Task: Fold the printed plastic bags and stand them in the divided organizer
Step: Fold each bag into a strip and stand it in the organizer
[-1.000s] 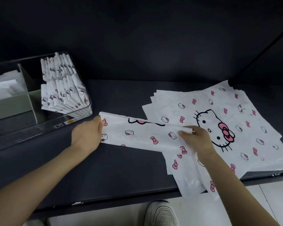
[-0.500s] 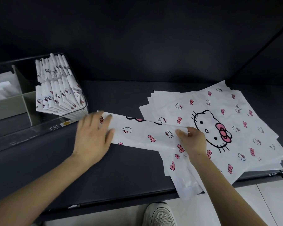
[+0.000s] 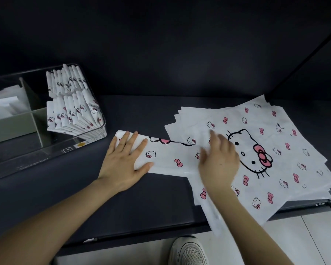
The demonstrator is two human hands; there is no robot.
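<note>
Flat hands pressed a glossy white printed folded bag strip (image 3: 168, 157).
Far left, a clear rounded plastic organizer (image 3: 36, 159) held folded bags (image 3: 73, 111) upright. The left hand (image 3: 124, 159), fingers spread, pressed the strip's left end on the dark table (image 3: 141, 197); the blurred right hand (image 3: 218, 163) lay uncurled on its right end, atop the flat bag stack (image 3: 287, 134).

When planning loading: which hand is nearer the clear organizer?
Left. The left hand lies flat on the end of the folded bag, just right of the organizer; the right hand is farther right, over the bag stack.
</note>
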